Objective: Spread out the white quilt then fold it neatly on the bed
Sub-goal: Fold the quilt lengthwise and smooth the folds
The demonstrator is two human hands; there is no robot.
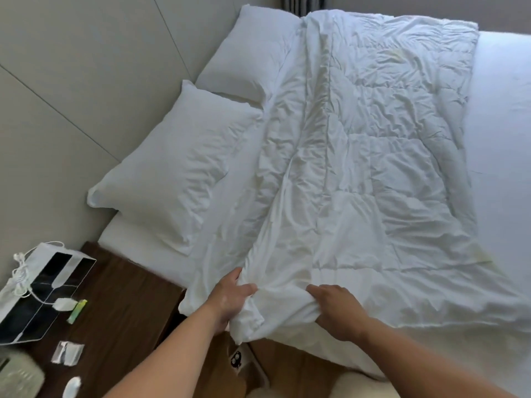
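The white quilt (pixel 373 145) lies crumpled along the bed (pixel 505 116), reaching from the near edge to the far side. Its left part is bunched into long ridges. My left hand (pixel 230 300) grips a gathered fold at the quilt's near edge. My right hand (pixel 336 308) grips the same near edge a little to the right, fingers curled into the cloth. Both forearms reach in from the bottom of the view.
Two white pillows (pixel 172 168) lie at the left against the padded headboard wall (pixel 71 81). A dark wooden nightstand (pixel 120 297) at bottom left carries a white paper bag (pixel 43 297), a green item (pixel 77 311) and small packets. Bare sheet shows at the right.
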